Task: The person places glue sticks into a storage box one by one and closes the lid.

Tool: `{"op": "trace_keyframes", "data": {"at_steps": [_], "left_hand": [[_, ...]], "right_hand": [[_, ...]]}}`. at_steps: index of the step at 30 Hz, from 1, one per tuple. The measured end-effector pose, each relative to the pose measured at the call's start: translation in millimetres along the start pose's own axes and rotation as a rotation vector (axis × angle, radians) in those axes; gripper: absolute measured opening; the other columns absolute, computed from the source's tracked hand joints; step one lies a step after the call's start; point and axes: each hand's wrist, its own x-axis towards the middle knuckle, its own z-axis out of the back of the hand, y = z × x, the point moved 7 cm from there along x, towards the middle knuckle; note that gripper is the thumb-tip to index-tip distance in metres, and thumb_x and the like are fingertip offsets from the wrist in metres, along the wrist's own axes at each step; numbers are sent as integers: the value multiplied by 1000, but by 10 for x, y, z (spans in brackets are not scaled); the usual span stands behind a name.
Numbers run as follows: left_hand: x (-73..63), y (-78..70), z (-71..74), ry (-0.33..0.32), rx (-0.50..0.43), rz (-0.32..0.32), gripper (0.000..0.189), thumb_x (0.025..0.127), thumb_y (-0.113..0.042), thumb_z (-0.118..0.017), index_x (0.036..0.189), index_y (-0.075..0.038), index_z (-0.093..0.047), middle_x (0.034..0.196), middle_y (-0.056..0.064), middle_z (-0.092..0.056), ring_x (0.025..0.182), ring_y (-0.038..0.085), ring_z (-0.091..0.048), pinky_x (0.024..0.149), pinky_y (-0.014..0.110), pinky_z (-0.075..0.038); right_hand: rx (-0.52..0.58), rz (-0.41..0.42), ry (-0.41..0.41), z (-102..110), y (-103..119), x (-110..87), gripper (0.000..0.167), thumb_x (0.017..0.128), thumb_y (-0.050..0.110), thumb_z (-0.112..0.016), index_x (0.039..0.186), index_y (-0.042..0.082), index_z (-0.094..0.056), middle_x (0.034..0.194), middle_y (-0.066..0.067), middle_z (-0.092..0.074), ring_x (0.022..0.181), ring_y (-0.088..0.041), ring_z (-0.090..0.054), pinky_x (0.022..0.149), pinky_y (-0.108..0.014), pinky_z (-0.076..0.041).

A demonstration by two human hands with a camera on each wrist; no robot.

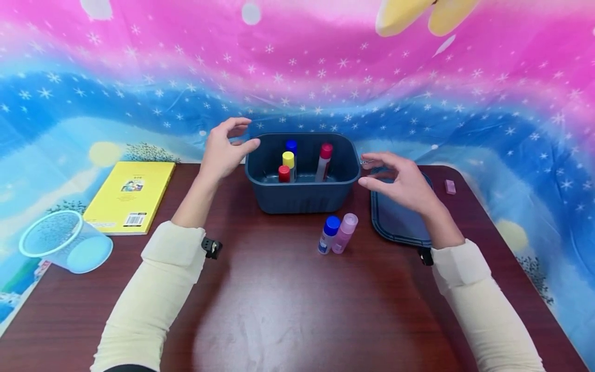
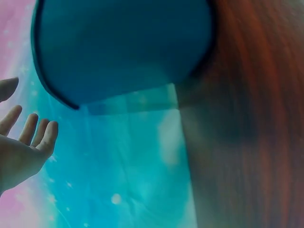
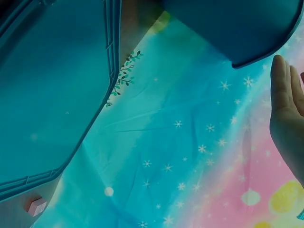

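Observation:
A dark blue-grey plastic bin (image 1: 304, 199) stands at the back middle of the table. Inside it several capped tubes that look like glue sticks stand upright, among them a yellow-capped one (image 1: 288, 160) and a red-capped one (image 1: 325, 155). My left hand (image 1: 228, 150) hovers by the bin's left rim with fingers loosely bent, holding nothing. On the other side my right hand (image 1: 400, 178), also without anything in it, is beside the right rim; whether it touches is unclear. In front of the bin a blue-capped glue stick (image 1: 329, 235) and a pink one (image 1: 345, 232) stand side by side.
The bin's lid (image 1: 400, 222) lies partly under my right hand. A small pink eraser-like block (image 1: 450, 186) is at the right edge. To the left are a yellow book (image 1: 125, 194) and a light-blue mesh cup (image 1: 69, 248) on its side. A patterned cloth (image 1: 297, 77) hangs behind.

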Motion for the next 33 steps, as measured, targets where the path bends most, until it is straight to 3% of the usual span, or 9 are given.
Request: {"op": "trace_keyframes", "data": {"at_steps": [4, 7, 10, 17, 25, 33], "left_hand": [[-58, 187, 36, 11, -33, 68, 48, 97, -22, -71, 141, -9, -58, 144, 13, -54, 132, 28, -51, 105, 47, -47], [-96, 309, 26, 42, -67, 109, 47, 98, -22, -69, 142, -11, -58, 146, 10, -52, 132, 26, -50, 103, 49, -47], [-125, 396, 12, 69, -110, 138, 46, 100, -20, -67, 144, -12, -57, 148, 10, -51, 133, 25, -49, 104, 50, -46], [-164, 494, -29, 118, -262, 186, 47, 101, -12, -62, 147, -9, -53, 150, 11, -48, 136, 27, -49, 105, 51, -47], [-188, 580, -78, 156, -333, 227, 48, 103, -8, -59, 149, -9, -48, 149, 13, -47, 134, 32, -50, 105, 56, -45], [-183, 626, -142, 172, -398, 256, 47, 104, -7, -54, 150, -8, -46, 150, 15, -44, 132, 36, -50, 101, 57, -48]], "right_hand": [[31, 23, 34, -21, 3, -48, 49, 94, 14, -73, 141, 8, -60, 132, -10, -64, 114, -23, -62, 97, -28, -51], [70, 41, 75, -56, -2, -85, 48, 94, 10, -73, 140, 7, -61, 132, -10, -64, 113, -18, -62, 93, -21, -49], [104, 48, 112, -92, -7, -119, 48, 93, 9, -74, 139, 7, -62, 129, -9, -65, 112, -16, -63, 93, -23, -50], [159, 77, 207, -188, -15, -172, 46, 91, 7, -75, 135, 9, -65, 124, -10, -68, 107, -27, -65, 90, -26, -54], [234, 70, 343, -366, 13, -207, 42, 89, 7, -78, 130, 4, -66, 121, -8, -67, 106, -24, -66, 92, -38, -57], [327, 68, 454, -502, -12, -247, 40, 90, 8, -76, 128, 1, -64, 121, -12, -65, 107, -28, -66, 92, -40, -57]]}}
